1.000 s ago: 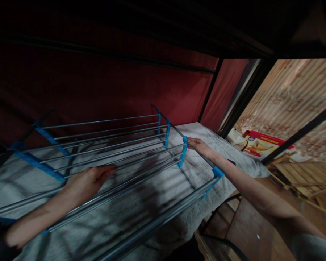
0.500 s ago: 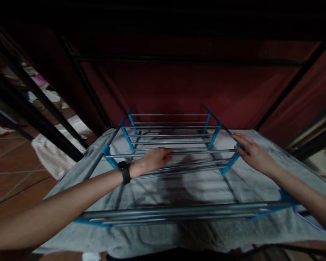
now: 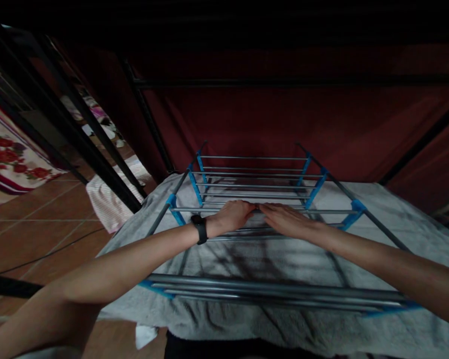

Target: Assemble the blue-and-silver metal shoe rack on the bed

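Note:
A rack point(image 3: 353, 212) of grey metal tubes with blue plastic joints, much like a shoe rack, lies across a grey blanket point(image 3: 224, 319). My left hand point(image 3: 234, 217), with a black watch point(image 3: 199, 229) on its wrist, is closed around a crossbar point(image 3: 324, 212) near the middle of the rack. Right beside it, my right hand point(image 3: 288, 220) lies over the same bar with its fingers together and bent down on it. The fingertips of both hands almost meet. The undersides of the fingers are hidden.
Black metal posts point(image 3: 93, 132) and a dark red panel point(image 3: 269, 124) surround the blanket-covered surface. To the left, a striped cloth point(image 3: 110, 199) hangs over the tiled floor point(image 3: 41, 234), where a thin cable point(image 3: 56, 252) runs. A flowered cloth point(image 3: 13, 154) hangs farther left.
My right hand has moved left from the rack's right side joint to the middle of the crossbar, beside my left hand. The left hand stays on the bar. The view has turned left.

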A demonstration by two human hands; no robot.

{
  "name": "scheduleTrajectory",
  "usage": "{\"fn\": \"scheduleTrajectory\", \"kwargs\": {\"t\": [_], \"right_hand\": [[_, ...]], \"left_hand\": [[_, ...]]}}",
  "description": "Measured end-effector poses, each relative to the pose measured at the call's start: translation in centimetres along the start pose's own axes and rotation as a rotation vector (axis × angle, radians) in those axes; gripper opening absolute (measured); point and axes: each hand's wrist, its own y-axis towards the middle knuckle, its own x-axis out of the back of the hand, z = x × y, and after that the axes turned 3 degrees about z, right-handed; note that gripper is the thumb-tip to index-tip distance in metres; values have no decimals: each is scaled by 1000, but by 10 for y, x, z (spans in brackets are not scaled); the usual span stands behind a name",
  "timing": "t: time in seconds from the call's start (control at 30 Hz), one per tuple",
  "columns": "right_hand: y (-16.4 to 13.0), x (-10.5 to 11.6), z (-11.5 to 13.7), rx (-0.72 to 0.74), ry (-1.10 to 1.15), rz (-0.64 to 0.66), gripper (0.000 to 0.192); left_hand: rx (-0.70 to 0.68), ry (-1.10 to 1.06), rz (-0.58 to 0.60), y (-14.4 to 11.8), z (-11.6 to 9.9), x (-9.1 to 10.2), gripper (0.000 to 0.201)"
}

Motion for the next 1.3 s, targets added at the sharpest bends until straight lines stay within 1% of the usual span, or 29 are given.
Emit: {"fn": "scheduleTrajectory", "kwargs": {"t": [0.07,0.13,0.17,0.2,0.27,0.33,0.37,0.4,0.43,0.47,0.5,0.57,0.63,0.67,0.77,0.87,0.93,1.1,1.3], "right_hand": [[11,-6,6,-16,22,11,35],[14,-8,7,-1,-36,30,43],[13,-8,6,9,-92,41,50],[12,-8,6,15,-158,55,58],[8,-6,6,18,-289,81,68],[4,-3,8,32,-384,104,71],[3,-2,9,44,-417,115,72],[3,0,11,58,-441,123,72],[2,1,13,69,-459,128,73],[2,1,14,76,-473,131,73],[2,2,16,79,-484,132,73],[2,3,16,76,-497,134,74],[2,3,16,61,-507,139,73],[2,3,16,51,-513,145,71],[3,2,20,25,-537,171,65],[10,-1,29,9,-541,184,69],[19,-5,37,26,-528,181,71],[59,-23,66,142,-456,160,58],[113,-44,116,224,-388,166,52]], "left_hand": [[-20,30,39,-5,5,9,30],[-80,-13,48,-16,21,24,33],[-92,-56,13,-25,34,32,36],[-73,-109,-51,-36,51,42,38],[76,-212,-240,-63,89,57,44],[310,-389,-412,-95,125,65,52],[448,-513,-509,-111,139,65,56],[561,-652,-564,-126,150,63,59],[649,-799,-595,-139,157,57,60],[702,-954,-599,-149,160,50,60],[723,-1106,-581,-157,161,41,57],[700,-1368,-522,-165,158,23,50],[661,-1533,-499,-164,154,7,41],[656,-1575,-506,-160,153,1,38],[644,-1596,-590,-147,155,-9,27],[616,-1582,-692,-138,157,-14,21],[609,-1589,-720,-136,155,-16,21],[599,-1617,-710,-136,150,-18,25],[561,-1610,-748,-136,149,-21,24]]}}
